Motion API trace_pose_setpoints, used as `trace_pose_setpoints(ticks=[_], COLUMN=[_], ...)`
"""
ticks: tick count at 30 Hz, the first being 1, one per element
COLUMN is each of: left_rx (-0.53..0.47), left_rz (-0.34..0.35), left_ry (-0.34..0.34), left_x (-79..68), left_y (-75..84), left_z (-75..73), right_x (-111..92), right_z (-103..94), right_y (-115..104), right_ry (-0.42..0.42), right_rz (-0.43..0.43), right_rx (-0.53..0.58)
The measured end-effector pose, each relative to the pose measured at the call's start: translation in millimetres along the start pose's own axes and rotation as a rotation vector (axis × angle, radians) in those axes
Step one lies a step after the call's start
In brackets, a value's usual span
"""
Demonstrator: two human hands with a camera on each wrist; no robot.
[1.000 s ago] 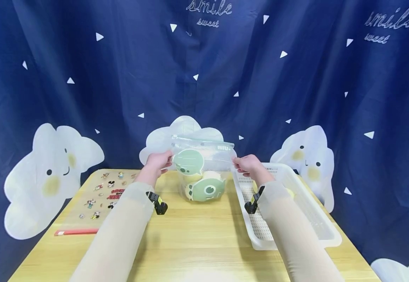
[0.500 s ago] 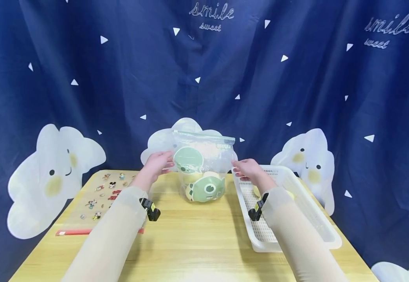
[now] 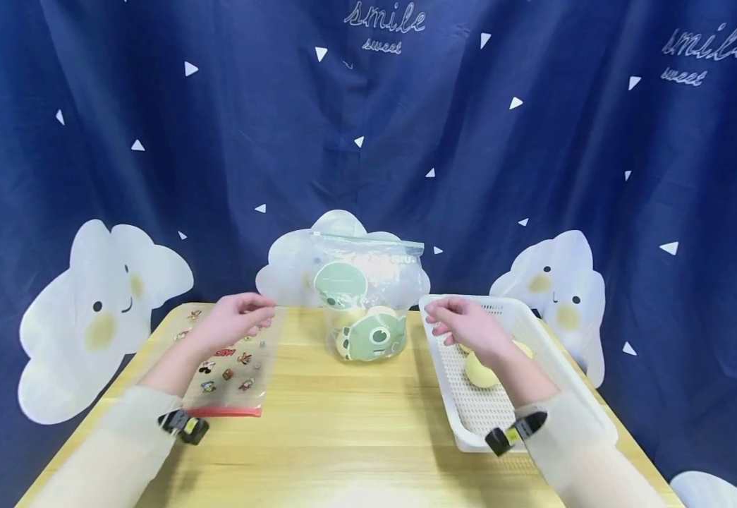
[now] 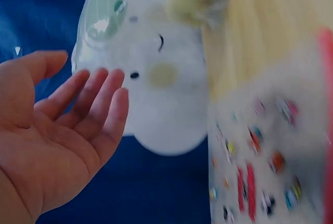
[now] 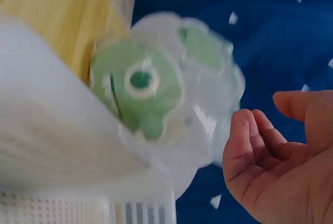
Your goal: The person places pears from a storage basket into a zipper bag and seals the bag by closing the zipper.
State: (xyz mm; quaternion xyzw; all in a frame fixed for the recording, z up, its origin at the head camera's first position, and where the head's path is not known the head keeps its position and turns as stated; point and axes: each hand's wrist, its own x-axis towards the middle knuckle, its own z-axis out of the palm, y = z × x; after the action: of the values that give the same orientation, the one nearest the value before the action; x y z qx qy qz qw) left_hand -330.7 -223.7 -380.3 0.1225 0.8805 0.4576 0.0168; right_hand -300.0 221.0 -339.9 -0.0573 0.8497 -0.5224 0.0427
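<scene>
The clear zip bag (image 3: 368, 296) with green cartoon prints stands upright on the wooden surface (image 3: 343, 430), near its far edge and about midway between the two hands, its sealed strip running left to right across the top and pale rounded items showing inside at the bottom. Neither hand touches it. The left hand (image 3: 231, 321) hangs off to the bag's left, above the far end of a flat sticker-printed bag (image 3: 228, 370) that lies on the surface; in the left wrist view its fingers are spread and relaxed, palm bare, holding nothing. The right hand (image 3: 463, 326) hangs to the bag's right, over the near-left corner of the white perforated basket (image 3: 571, 395), fingers loosely curled and empty, as the right wrist view also shows. A yellowish round item (image 3: 481, 374) lies in the basket just below that hand. Both hands sit at roughly the same height, and the right hand looks somewhat nearer to the bag's side than the left, so the bag lies inward and slightly forward of each
</scene>
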Motion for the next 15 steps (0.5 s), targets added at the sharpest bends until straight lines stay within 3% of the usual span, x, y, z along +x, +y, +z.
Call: trace_pose_setpoints(ticks=[5, 7, 10, 15], left_rx=[0.194, 0.280, 0.388, 0.502], left_rz=[0.081, 0.082, 0.046, -0.028], left_ry=[-0.059, -0.092, -0.148, -0.196], left_x=[-38.0, -52.1, -66.5, -75.7], left_y=[-31.8, -44.9, -64.0, -84.7], left_z=[-8.6, -8.0, -5.9, -4.2], right_x=[-42, -57, -72, -79], right_z=[18.4, 26.5, 37.4, 46.5], right_y=[3, 7, 13, 17], right_ry=[-0.051, -0.086, -0.124, -0.167], right_rz=[-0.058, -0.066, -0.079, -0.089], right_rx=[0.030, 0.050, 0.071, 0.089])
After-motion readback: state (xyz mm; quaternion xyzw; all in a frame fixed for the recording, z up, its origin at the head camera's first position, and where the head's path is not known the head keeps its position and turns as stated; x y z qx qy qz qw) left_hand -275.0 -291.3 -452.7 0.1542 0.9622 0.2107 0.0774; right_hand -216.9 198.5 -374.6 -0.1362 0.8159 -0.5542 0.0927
